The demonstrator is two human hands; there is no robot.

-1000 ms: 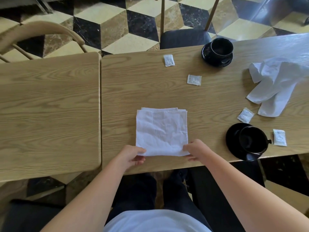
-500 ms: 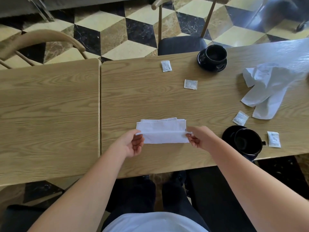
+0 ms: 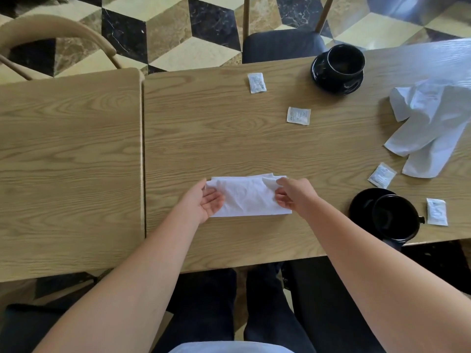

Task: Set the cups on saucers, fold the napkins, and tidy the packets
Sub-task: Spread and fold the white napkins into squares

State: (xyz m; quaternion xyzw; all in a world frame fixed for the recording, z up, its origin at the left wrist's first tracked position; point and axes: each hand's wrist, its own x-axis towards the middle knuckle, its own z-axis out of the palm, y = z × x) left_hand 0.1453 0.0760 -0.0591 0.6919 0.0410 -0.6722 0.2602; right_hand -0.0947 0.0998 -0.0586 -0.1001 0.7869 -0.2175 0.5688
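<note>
A white napkin [image 3: 247, 198] lies folded into a narrow strip on the table [image 3: 229, 138] in front of me. My left hand [image 3: 207, 201] holds its left end, palm turned up. My right hand [image 3: 293, 194] pinches its upper right corner. A second white napkin [image 3: 430, 128] lies crumpled at the right. One black cup [image 3: 345, 62] stands on a saucer [image 3: 328, 82] at the far edge. Another black cup [image 3: 395, 217] sits off-centre on its saucer [image 3: 362, 206] near the front edge. Small white packets lie scattered: [image 3: 257, 82], [image 3: 298, 115], [image 3: 381, 175].
One more packet [image 3: 436, 211] lies right of the near cup. A second wooden table [image 3: 68, 161] adjoins on the left with a narrow gap. A dark-seated chair [image 3: 280, 44] stands behind the table, and a curved wooden chair back [image 3: 51, 29] at the far left.
Both hands lifted the napkin's near edge and carried it over to the far edge, halving the square into a strip. The camera tilted and drew closer.
</note>
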